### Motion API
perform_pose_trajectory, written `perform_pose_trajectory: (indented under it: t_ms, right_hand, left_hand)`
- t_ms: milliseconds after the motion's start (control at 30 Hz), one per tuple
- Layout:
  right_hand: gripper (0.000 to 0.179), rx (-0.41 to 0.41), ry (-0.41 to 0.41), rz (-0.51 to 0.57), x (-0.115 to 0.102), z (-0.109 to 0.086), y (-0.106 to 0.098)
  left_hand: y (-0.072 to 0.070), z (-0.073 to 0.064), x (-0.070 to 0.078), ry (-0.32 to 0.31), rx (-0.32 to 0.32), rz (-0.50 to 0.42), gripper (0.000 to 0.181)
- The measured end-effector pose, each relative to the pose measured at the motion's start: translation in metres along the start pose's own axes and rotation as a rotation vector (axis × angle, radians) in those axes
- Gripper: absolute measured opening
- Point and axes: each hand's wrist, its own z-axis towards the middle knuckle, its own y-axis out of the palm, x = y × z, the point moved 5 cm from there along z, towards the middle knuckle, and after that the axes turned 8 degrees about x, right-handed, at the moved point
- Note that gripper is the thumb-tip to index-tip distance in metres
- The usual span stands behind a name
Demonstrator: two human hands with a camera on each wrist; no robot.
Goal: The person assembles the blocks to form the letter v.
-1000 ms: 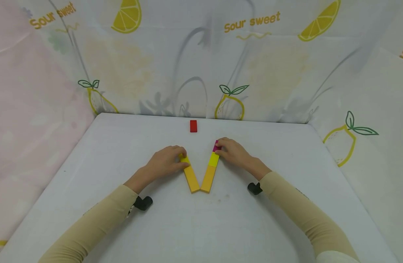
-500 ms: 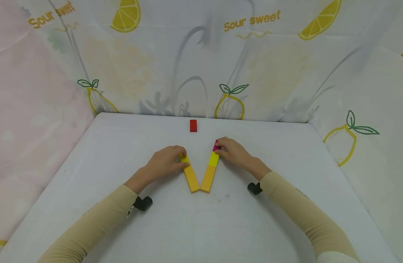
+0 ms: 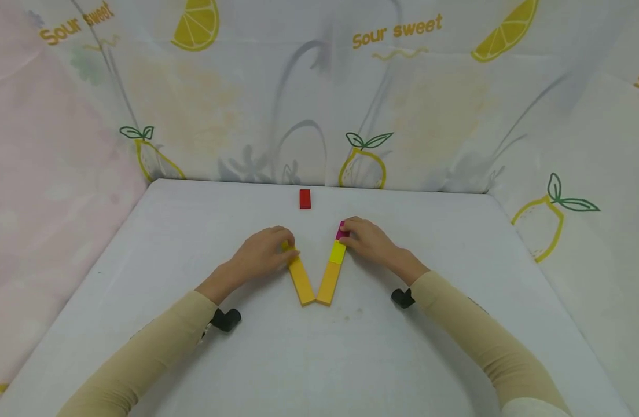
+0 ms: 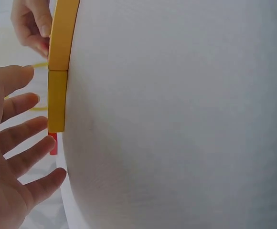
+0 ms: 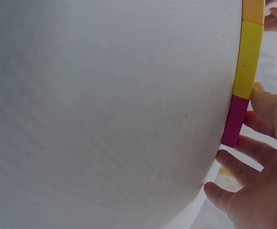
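Note:
Two rows of flat blocks form a V on the white table. The left row has a long orange block [image 3: 301,284] with a short yellow block [image 4: 57,102] at its far end. In the right row, a long orange block [image 3: 329,284] meets a bright yellow block [image 3: 337,252], then a magenta block [image 5: 234,121]. My left hand [image 3: 262,252] hovers around the left yellow block; the left wrist view shows its fingers spread and apart from it. The right hand [image 3: 371,240] holds the magenta block between thumb and index finger, partly covering it.
A red block [image 3: 305,199] lies near the table's back edge, between the two rows. Lemon-patterned cloth [image 3: 429,116] hangs behind and beside the white table [image 3: 319,365]. Each wrist carries a small black camera.
My left thumb has come away from the left yellow block, and that hand has shifted slightly up and back. The right hand and the blocks have stayed in place.

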Motion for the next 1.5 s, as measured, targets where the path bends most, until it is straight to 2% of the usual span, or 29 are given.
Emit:
perform_pose_trajectory:
  t_ms: [233, 500, 733, 1100, 1300, 1500]
  right_hand:
    - [0.025, -0.005, 0.009, -0.008, -0.001, 0.000, 0.001]
    - [0.027, -0.010, 0.011, -0.033, -0.002, 0.001, 0.001]
    - [0.028, -0.014, 0.012, -0.025, -0.002, 0.001, 0.000]
    - [0.028, -0.009, -0.011, -0.029, 0.003, 0.001, -0.001]
    - [0.027, -0.007, -0.019, -0.008, 0.004, 0.001, -0.002]
    - [0.027, -0.002, -0.026, 0.003, 0.002, 0.002, 0.000]
  left_hand:
    - [-0.002, 0.006, -0.007, -0.004, -0.004, 0.010, 0.020]
    - [-0.007, 0.022, -0.024, -0.056, -0.034, 0.034, 0.026]
    - [-0.006, 0.037, -0.034, -0.028, -0.033, 0.058, 0.025]
    - [0.005, 0.061, -0.040, -0.029, -0.009, 0.066, 0.026]
    - [0.004, 0.073, -0.039, -0.021, 0.000, 0.084, 0.027]
    - [0.000, 0.081, -0.047, -0.071, 0.006, 0.077, 0.029]
